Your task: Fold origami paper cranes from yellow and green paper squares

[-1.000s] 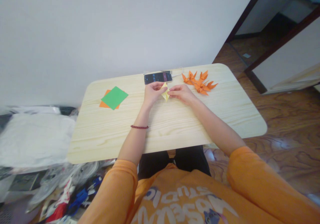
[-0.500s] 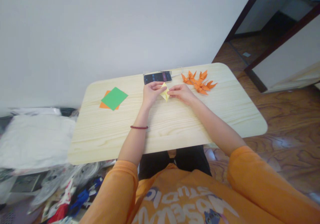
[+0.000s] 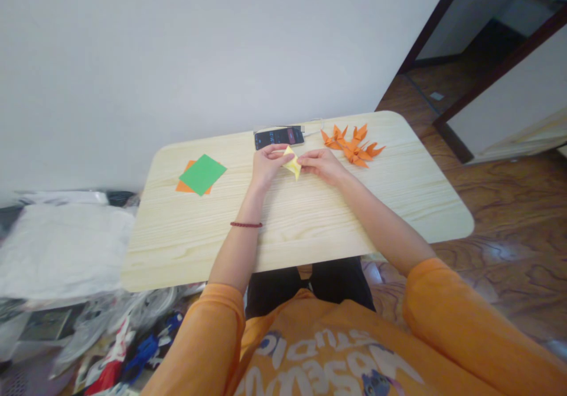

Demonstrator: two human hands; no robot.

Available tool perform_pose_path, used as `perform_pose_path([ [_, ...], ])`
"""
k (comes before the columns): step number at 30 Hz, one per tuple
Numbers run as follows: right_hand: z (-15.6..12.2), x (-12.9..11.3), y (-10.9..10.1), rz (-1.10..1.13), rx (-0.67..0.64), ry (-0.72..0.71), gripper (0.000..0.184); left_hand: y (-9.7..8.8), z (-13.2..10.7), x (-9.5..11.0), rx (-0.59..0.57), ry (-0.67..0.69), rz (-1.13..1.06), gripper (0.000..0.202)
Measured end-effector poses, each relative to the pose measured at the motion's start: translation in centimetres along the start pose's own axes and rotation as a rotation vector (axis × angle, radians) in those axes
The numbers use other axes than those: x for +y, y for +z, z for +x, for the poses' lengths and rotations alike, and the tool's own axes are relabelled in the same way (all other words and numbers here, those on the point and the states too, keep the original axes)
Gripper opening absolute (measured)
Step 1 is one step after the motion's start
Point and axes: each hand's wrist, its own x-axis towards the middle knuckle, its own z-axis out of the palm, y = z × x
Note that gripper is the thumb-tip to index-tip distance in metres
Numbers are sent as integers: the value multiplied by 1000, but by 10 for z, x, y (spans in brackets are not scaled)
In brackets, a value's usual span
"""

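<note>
A small piece of folded yellow paper (image 3: 293, 164) is held between my two hands, above the middle of the table. My left hand (image 3: 268, 163) pinches its left side, thumb lying over the front. From the other side, the thumb and forefinger of my right hand (image 3: 322, 164) grip the right edge. The paper is diamond-like, its lower point hanging down. Just beyond my left hand lies a phone (image 3: 279, 138) with a lit dark screen. Several folded orange paper cranes (image 3: 354, 147) are clustered to the right of my right hand.
On the left of the pale wooden table (image 3: 186, 236), a green paper square (image 3: 204, 174) overlaps an orange paper sheet (image 3: 185, 187). A white cable (image 3: 313, 131) runs by the phone. The wall (image 3: 199, 48) borders the far edge. Bags and clutter (image 3: 133, 337) fill the floor at left.
The yellow paper has tilted slightly between my fingers, its lower point shifting a little to the right. Both hands keep their pinch and have barely moved.
</note>
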Motion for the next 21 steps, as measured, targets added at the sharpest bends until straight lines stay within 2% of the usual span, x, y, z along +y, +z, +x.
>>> perform_pose_path([
  [11, -1, 0, 3, -105, 48, -35, 32, 7, -5, 7, 46, -14, -18, 35],
  [21, 3, 3, 0, -71, 53, -27, 27, 6, -5, 5, 43, -35, -43, 35],
])
